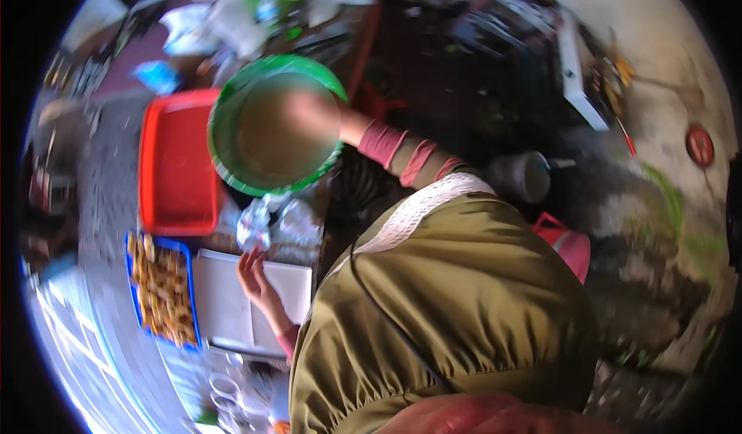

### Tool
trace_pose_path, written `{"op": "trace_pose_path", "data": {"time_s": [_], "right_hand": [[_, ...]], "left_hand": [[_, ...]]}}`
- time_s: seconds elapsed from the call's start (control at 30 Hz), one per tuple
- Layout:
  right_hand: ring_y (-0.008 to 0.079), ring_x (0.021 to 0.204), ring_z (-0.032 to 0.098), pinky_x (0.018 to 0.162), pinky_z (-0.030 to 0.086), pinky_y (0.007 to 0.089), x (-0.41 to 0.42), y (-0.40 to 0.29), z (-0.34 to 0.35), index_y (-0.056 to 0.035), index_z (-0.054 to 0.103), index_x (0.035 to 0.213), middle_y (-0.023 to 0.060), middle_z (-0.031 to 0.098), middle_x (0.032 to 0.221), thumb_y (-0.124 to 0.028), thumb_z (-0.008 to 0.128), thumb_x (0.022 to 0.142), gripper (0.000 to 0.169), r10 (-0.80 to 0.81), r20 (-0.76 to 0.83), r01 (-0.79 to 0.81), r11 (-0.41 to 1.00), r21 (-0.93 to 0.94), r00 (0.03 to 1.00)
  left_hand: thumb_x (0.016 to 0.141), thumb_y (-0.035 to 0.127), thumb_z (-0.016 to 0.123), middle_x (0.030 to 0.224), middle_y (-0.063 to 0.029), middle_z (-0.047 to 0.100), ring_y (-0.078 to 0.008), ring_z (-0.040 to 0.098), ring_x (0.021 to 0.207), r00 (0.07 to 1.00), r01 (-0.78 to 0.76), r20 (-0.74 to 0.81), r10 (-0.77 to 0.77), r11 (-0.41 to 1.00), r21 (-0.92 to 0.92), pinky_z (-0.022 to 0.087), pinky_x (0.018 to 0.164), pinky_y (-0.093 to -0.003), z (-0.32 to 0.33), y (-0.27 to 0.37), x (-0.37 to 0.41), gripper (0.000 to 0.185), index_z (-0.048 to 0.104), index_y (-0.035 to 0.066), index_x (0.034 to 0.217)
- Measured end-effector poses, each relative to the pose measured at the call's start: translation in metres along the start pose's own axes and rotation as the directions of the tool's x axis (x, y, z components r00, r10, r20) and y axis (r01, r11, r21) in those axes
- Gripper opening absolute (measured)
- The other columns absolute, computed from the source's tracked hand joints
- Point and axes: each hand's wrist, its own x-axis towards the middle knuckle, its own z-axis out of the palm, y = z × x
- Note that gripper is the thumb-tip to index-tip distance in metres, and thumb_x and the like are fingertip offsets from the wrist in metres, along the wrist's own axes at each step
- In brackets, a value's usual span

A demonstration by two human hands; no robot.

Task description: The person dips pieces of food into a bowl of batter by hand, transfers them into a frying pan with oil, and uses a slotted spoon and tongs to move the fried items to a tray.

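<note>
My right hand (310,112) reaches into a green plastic basin (335,80) that holds a pale brown mass. A blur covers the basin's inside, so my fingers and anything in them cannot be made out. My left hand (259,286) hovers above a white flat tray or board (223,283), fingers somewhat spread and nothing visible in them. Its fingertips come close to a crumpled clear plastic bag (253,225). Beside the basin lies a red rectangular plastic tray (179,161) with a bare bottom. A blue tray (191,295) is filled with golden-brown food pieces (162,295).
Plastic bags (235,25) and a blue packet (156,77) are heaped past the basin. Clear glasses or cups (225,390) stand near the tabletop's lower end. A metal pot (524,176) and a pink container (568,248) sit low on my right side.
</note>
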Motion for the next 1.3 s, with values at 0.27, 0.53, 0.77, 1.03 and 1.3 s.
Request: {"op": "trace_pose_path", "data": {"time_s": [0.27,0.53,0.77,1.03,1.3], "right_hand": [[0.0139,0.062,0.056,0.058,0.047,0.0308,-0.15,0.091,-0.158,-0.0075,0.057,0.097,0.003,0.055,0.081,-0.009,0.066,0.078,0.021,0.385,-0.286,-0.329,0.917,0.226,0.877],[0.0303,0.073,0.063,0.063,0.049,0.0408,-0.403,0.251,-0.33,-0.0061,0.061,0.089,0.0103,0.064,0.078,-0.023,0.069,0.076,0.023,0.647,-0.338,-0.703,0.708,-0.066,0.683],[0.0304,0.075,0.063,0.069,0.049,0.042,-0.616,0.276,-0.421,-0.0074,0.062,0.091,0.0091,0.066,0.079,-0.025,0.069,0.075,0.025,0.743,-0.62,-0.902,0.413,0.127,0.253],[0.0323,0.081,0.064,0.073,0.05,0.0414,-0.787,0.251,-0.361,-0.0069,0.066,0.082,0.0139,0.067,0.084,-0.027,0.073,0.067,0.026,0.83,-0.499,-0.968,-0.221,0.116,-0.249],[0.0324,0.084,0.064,0.076,0.05,0.0409,-0.774,0.266,-0.359,-0.0084,0.068,0.083,0.0142,0.067,0.087,-0.022,0.066,0.069,0.019,0.819,-0.475,-0.941,-0.226,0.251,-0.323]], "left_hand": [[0.097,0.012,0.043,0.119,-0.0156,0.056,-0.0198,0.055,0.099,0.936,-0.276,0.225,0.27,0.961,-0.004,0.042,0.09,-0.0314,0.123,0.058,-0.035,0.031,0.044,-0.001,0.125],[0.096,0.013,0.042,0.121,-0.0153,0.054,-0.0222,0.055,0.102,0.789,-0.313,0.522,0.324,0.943,-0.112,0.042,0.09,-0.0334,0.37,0.109,-0.112,0.029,0.046,-0.001,0.121],[0.087,-0.002,0.047,0.111,-0.0119,0.06,-0.0216,0.061,0.093,0.544,-0.581,0.761,0.355,0.813,0.036,0.047,0.082,-0.0319,0.531,0.158,-0.156,0.029,0.053,0.001,0.115],[0.084,0.001,0.052,0.099,-0.0125,0.062,-0.0243,0.06,0.092,0.299,-0.629,0.91,0.287,0.776,-0.038,0.047,0.082,-0.0339,0.64,0.184,-0.206,0.028,0.056,0.003,0.112],[0.084,0.003,0.052,0.096,-0.0136,0.061,-0.0251,0.06,0.09,0.225,-0.671,0.925,0.305,0.737,-0.079,0.047,0.081,-0.0348,0.689,0.183,-0.2,0.026,0.057,0.002,0.109]]}}
